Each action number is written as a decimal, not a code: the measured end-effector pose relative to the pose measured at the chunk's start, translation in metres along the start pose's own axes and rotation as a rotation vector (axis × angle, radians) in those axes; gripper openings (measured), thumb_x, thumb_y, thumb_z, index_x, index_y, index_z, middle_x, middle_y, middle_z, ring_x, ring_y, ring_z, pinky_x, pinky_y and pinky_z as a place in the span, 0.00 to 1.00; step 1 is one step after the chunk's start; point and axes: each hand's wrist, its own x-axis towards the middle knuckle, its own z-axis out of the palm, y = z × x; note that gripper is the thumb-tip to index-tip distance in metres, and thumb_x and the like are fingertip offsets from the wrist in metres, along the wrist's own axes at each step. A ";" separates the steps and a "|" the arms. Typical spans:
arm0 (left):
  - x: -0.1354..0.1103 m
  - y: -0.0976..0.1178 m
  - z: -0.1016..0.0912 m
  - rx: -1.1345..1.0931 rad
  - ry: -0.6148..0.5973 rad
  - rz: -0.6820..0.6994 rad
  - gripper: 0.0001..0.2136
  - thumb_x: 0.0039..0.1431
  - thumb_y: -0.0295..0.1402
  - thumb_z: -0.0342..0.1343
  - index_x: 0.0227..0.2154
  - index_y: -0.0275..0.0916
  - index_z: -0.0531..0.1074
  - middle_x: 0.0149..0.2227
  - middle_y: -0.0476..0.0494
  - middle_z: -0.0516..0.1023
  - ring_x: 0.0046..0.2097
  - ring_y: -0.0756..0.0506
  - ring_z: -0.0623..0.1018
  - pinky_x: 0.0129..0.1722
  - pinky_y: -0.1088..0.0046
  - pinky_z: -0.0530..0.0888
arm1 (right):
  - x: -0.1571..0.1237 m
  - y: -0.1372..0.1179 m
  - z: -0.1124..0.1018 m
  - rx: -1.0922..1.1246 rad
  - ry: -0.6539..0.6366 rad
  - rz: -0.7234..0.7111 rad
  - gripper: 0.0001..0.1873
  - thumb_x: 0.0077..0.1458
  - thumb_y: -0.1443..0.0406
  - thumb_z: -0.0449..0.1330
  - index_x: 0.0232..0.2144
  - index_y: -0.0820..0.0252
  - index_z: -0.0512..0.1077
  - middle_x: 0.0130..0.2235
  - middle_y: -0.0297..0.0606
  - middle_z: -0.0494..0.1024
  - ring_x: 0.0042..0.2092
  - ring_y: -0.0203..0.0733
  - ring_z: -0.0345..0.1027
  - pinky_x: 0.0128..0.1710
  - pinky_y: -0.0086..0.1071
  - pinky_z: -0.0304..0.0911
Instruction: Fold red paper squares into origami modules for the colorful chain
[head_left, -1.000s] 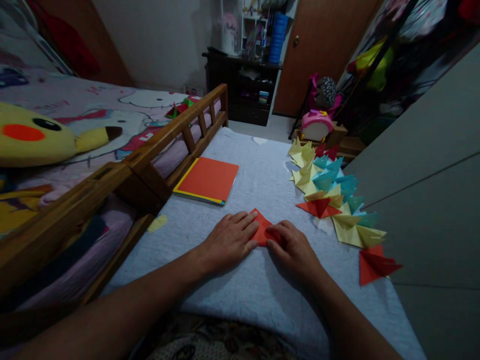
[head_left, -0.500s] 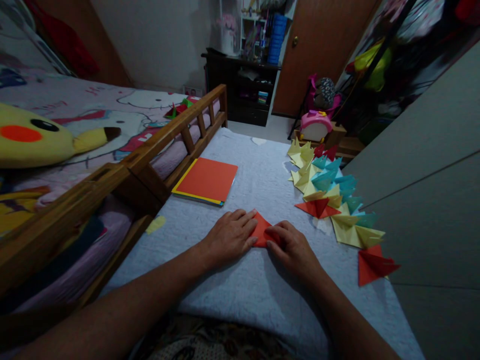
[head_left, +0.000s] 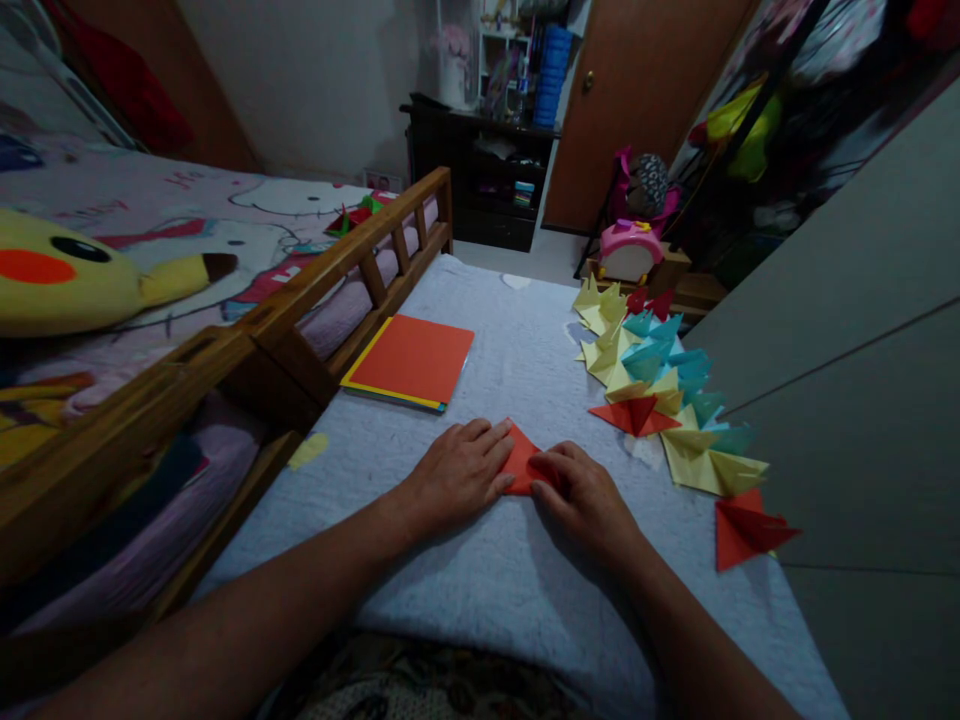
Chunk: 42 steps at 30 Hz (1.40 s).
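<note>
Red paper (head_left: 519, 468) lies on the pale blue cloth (head_left: 487, 580) in front of the person, partly folded, with a pointed corner showing at its far side. The left hand (head_left: 461, 472) rests almost flat over its left part, fingers close together and pressing down rather than grasping. The right hand (head_left: 586, 492) has its grip nearly closed, thumb and fingers drawn together at the paper's right part; the hand covers that edge, so the exact fold beneath cannot be told.

As for progress, this piece looks mid-fold: some creasing is done, but it lacks the raised points of the finished-looking ones. Those stand crowded along the right side of the cloth: yellow pieces (head_left: 697, 458), blue pieces (head_left: 652, 357) and a few red ones, the nearest red piece (head_left: 741, 532) sitting near the edge. To the left, just beside the wooden rail (head_left: 330, 268), a stack of square sheets (head_left: 412, 360) lies flat and unfolded, orange-red on top with yellow showing under it.
</note>
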 end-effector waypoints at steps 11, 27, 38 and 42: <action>0.001 0.001 0.003 0.027 -0.004 0.004 0.19 0.71 0.42 0.48 0.56 0.36 0.69 0.63 0.38 0.70 0.57 0.38 0.69 0.53 0.62 0.67 | 0.001 0.000 -0.001 -0.013 -0.003 0.008 0.10 0.58 0.71 0.59 0.41 0.58 0.76 0.38 0.39 0.73 0.40 0.42 0.69 0.42 0.36 0.64; -0.001 0.003 0.005 0.043 0.009 0.002 0.19 0.71 0.41 0.48 0.57 0.37 0.68 0.62 0.38 0.71 0.56 0.38 0.69 0.50 0.62 0.66 | 0.001 0.001 -0.001 -0.012 -0.002 0.004 0.11 0.57 0.71 0.60 0.42 0.58 0.76 0.39 0.39 0.74 0.40 0.42 0.70 0.42 0.36 0.65; -0.001 0.003 0.007 0.031 0.006 -0.002 0.20 0.71 0.41 0.48 0.58 0.35 0.68 0.62 0.37 0.70 0.58 0.38 0.69 0.53 0.61 0.66 | 0.000 0.002 0.000 -0.021 0.002 0.003 0.11 0.57 0.71 0.60 0.43 0.58 0.76 0.39 0.38 0.74 0.40 0.41 0.70 0.42 0.35 0.65; -0.001 0.003 0.007 0.029 0.008 -0.005 0.20 0.71 0.41 0.48 0.58 0.35 0.68 0.63 0.36 0.70 0.59 0.38 0.69 0.53 0.62 0.66 | 0.000 0.001 0.000 -0.021 0.012 -0.003 0.11 0.57 0.71 0.60 0.42 0.57 0.76 0.39 0.38 0.74 0.40 0.41 0.70 0.42 0.36 0.65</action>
